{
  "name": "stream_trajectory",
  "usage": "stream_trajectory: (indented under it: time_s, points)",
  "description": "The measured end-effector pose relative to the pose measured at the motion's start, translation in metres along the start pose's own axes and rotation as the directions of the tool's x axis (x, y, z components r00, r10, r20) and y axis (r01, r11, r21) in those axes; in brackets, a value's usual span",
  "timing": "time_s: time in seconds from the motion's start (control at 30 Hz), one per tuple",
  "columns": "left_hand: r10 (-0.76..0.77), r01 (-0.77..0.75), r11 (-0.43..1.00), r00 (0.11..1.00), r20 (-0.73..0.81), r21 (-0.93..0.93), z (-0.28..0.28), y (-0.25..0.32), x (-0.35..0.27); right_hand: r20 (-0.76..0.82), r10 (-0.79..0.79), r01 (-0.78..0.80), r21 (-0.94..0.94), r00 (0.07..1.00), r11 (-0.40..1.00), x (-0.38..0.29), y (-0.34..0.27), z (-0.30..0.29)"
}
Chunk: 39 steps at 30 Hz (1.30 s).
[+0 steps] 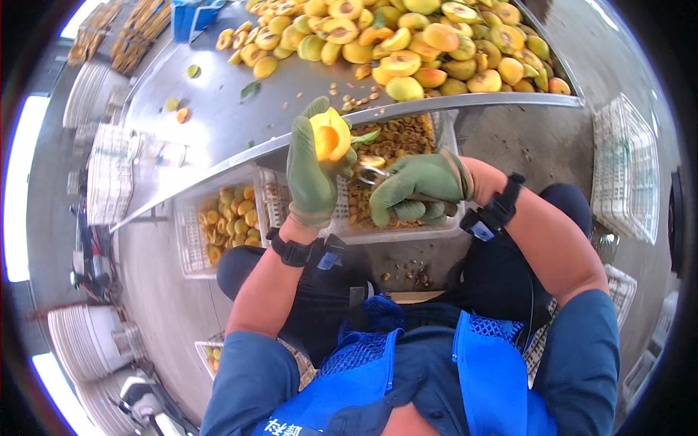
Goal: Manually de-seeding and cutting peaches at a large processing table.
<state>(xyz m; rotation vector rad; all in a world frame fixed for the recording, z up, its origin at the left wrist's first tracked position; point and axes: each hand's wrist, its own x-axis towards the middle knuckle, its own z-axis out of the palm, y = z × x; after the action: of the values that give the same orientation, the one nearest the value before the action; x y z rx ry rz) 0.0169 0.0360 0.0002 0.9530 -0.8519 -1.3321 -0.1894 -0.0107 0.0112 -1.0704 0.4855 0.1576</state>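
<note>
My left hand, in a green glove, grips a yellow stone-fruit half with its hollowed cut face turned up. In my gloved right hand is a metal loop pitting tool, its handle mostly hidden by the fingers. The loop is just below and right of the fruit. A small cut fruit piece shows by the loop; whether the tool touches it I cannot tell. Beneath both hands stands a white crate full of brown pits and scraps.
A steel table bears a heap of yellow stone fruit, loose pits and a blue container. Left below it, a white crate holds fruit halves. Another crate stands at right. Stacked white tubs line the left.
</note>
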Motion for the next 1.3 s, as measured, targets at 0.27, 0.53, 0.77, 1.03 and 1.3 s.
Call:
stream_trajectory:
  time_s: [0.27,0.53,0.77,1.03,1.3]
  points:
    - [0.412,-0.235,-0.456,0.800,0.437,0.859,-0.149,0.048,-0.039,-0.430,-0.120,-0.298,-0.775,0.895,0.557,0.005,0.014,0.027]
    - [0.329,0.221,-0.061,0.925,-0.189,0.973,-0.065,0.098,-0.024,-0.468,-0.264,-0.278,-0.801,0.843,0.530,-0.031,-0.012,0.050]
    - [0.194,-0.051,-0.029,0.979,0.056,0.998,0.075,0.000,0.121,-0.626,-0.173,-0.429,-0.685,0.761,0.589,-0.049,-0.019,0.032]
    - [0.291,-0.190,0.084,0.944,0.158,0.978,0.049,-0.029,0.156,-0.798,-0.356,-0.107,-0.459,0.486,0.882,-0.042,-0.026,-0.018]
    - [0.433,-0.519,0.355,0.829,0.355,0.778,0.054,-0.003,0.069,-0.798,-0.291,0.322,-0.129,0.528,0.938,-0.016,-0.027,-0.018]
